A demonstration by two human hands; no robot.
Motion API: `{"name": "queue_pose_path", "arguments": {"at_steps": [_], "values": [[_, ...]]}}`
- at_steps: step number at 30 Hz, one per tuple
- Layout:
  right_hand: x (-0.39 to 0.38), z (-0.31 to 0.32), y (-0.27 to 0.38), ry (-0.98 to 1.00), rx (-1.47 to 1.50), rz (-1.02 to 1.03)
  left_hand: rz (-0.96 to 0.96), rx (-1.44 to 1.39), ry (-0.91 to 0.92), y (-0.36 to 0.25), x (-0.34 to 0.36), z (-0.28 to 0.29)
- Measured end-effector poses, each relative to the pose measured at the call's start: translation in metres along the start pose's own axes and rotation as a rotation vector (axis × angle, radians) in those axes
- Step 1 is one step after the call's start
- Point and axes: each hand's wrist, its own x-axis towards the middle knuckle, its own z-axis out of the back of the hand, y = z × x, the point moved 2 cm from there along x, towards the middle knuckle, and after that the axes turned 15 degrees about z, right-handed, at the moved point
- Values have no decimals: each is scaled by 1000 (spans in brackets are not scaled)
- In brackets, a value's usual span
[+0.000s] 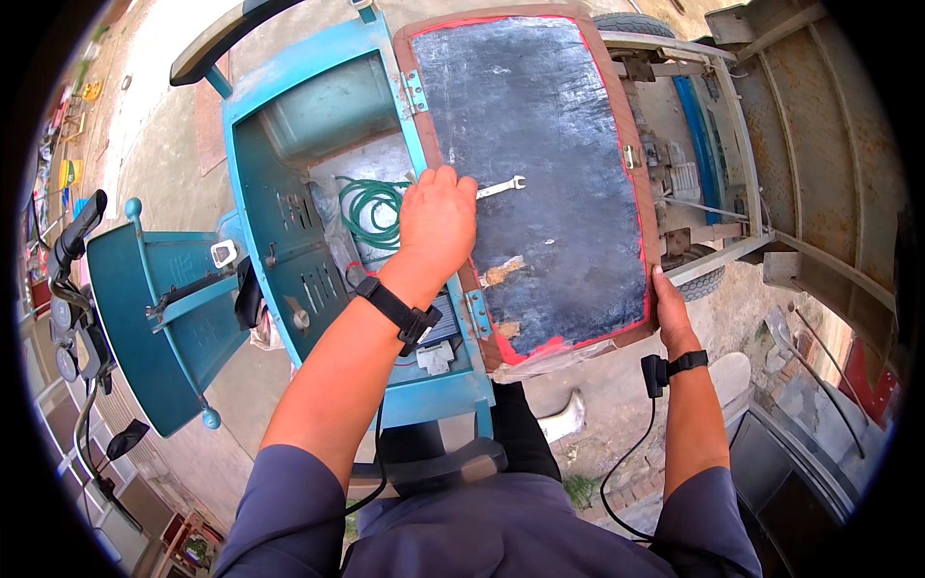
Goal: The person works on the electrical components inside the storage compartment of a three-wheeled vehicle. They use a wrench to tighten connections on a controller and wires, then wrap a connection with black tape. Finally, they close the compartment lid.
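My left hand [438,222] is closed round an open-end wrench [503,187]. Its silver jaw sticks out to the right, over the dark underside of a hinged lid [549,125]. The fist is at the hinge edge, where the lid meets a teal metal box [318,96]. Two hinges, an upper one [414,91] and a lower one [479,313], join them, and the lid lies swung open to the right. My right hand [672,306] grips the lid's far edge near its lower corner, thumb showing and other fingers hidden beneath.
Inside the box lie a coiled green cord [371,214] and a grey block-like part [436,358]. Teal bodywork [164,318] and handlebars [82,318] are at the left. A metal vehicle frame [727,144] with wheels extends to the right. Cables hang from both wrist straps.
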Motion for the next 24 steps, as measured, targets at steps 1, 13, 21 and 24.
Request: {"name": "queue_pose_path", "arguments": {"at_steps": [1,13,21,24], "values": [[-4,1,4,0,-10,9,10,4,7,1,-1,0],[-71,32,91,61,-97,243,142,-269,270,36,-47,13],[-181,26,189,166,-211,522,524,-1065,738,92,-137,73],[-223,4,217,197,-145,562,612,-1353,837,91,-171,113]]}}
